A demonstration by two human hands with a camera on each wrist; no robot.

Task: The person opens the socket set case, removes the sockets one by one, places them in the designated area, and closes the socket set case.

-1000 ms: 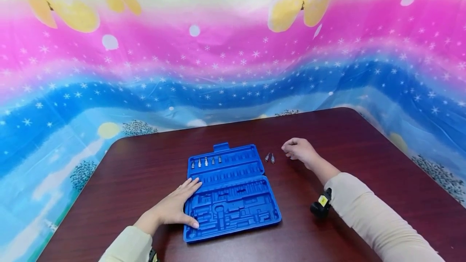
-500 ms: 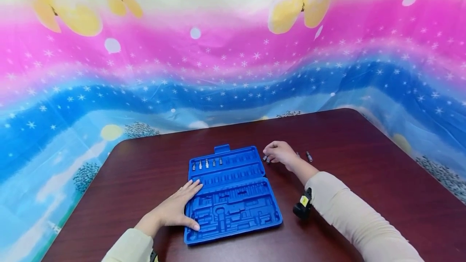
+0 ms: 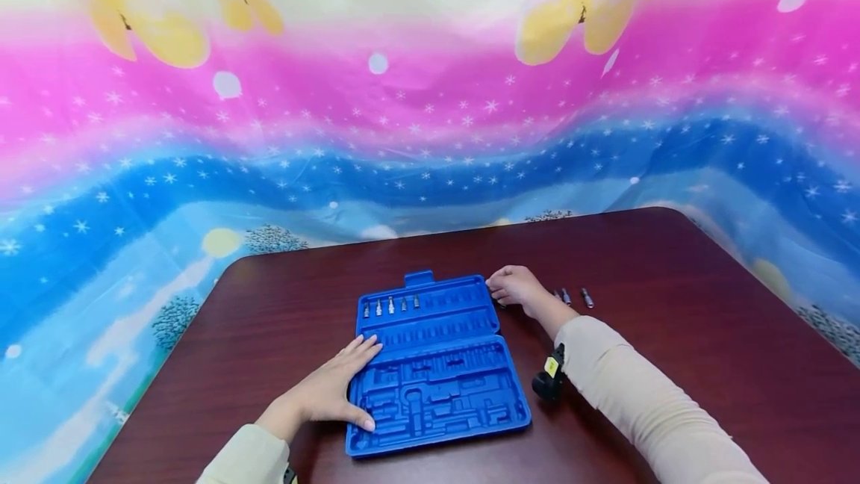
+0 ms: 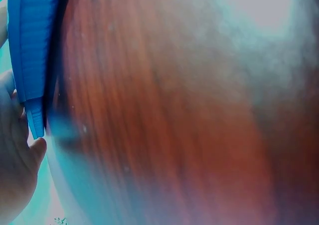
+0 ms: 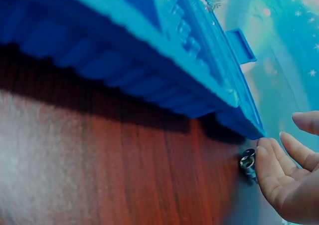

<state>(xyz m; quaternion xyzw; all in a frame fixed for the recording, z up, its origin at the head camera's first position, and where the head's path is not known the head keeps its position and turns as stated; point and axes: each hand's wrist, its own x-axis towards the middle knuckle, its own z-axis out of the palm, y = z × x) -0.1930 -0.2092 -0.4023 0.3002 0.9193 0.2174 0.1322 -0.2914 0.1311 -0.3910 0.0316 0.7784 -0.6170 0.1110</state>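
Observation:
A blue plastic tool case (image 3: 440, 394) lies unfolded on the table, with molded slots in both halves. Several small metal bit sockets (image 3: 392, 306) stand in a row at the left of its far half. My left hand (image 3: 329, 387) rests on the case's left edge, fingers straight and thumb spread; in the left wrist view part of it shows beside the case wall (image 4: 32, 45). By the far right corner is my right hand (image 3: 520, 290), fingers loosely bent. The right wrist view puts its fingertips (image 5: 266, 152) beside loose bit sockets (image 5: 247, 160), thumb side apart; contact is unclear.
Further loose bit sockets (image 3: 587, 297) lie on the dark red table (image 3: 625, 260) right of the right wrist, partly hidden by it. The case latch (image 3: 419, 278) sticks out at the far side. A patterned cloth (image 3: 430, 140) hangs behind the table.
My right hand has moved left to the loose bit sockets by the case corner, uncovering others to its right. My left hand stays on the case edge. The whole head view has shifted slightly.

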